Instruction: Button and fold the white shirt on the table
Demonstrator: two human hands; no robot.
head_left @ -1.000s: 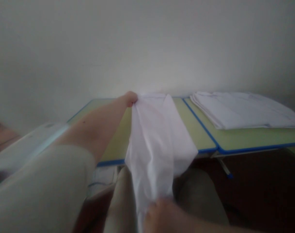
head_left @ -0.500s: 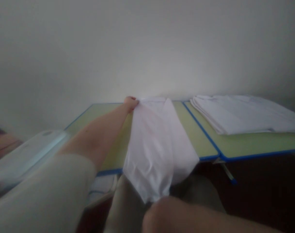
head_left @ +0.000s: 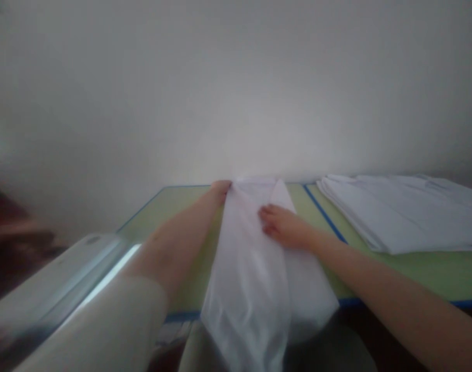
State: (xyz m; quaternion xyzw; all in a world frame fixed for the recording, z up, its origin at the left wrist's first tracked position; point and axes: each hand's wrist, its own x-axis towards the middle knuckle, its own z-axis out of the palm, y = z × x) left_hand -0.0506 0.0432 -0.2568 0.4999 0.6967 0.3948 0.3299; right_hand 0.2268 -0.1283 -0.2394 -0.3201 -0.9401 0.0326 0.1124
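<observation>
A white cloth garment (head_left: 247, 274) lies lengthwise over the table, its near end hanging past the front edge onto my lap. At its far left corner, my left hand (head_left: 221, 191) is closed on the fabric, the fingertips partly hidden. My right hand (head_left: 280, 225) rests on the upper middle of the garment with its fingers extended; motion blurs them a little. Its lower end runs out of the bottom of the view.
Pale green tables (head_left: 181, 206) with blue edging stand against a grey-white wall (head_left: 236, 93). A stack of folded white cloth (head_left: 406, 214) lies on the right table. At the left is a white machine-like object (head_left: 76, 263), partly behind my sleeve.
My right hand has left the garment's near end and moved forward onto its upper part. The left hand keeps its hold on the far corner. The view has tilted up slightly.
</observation>
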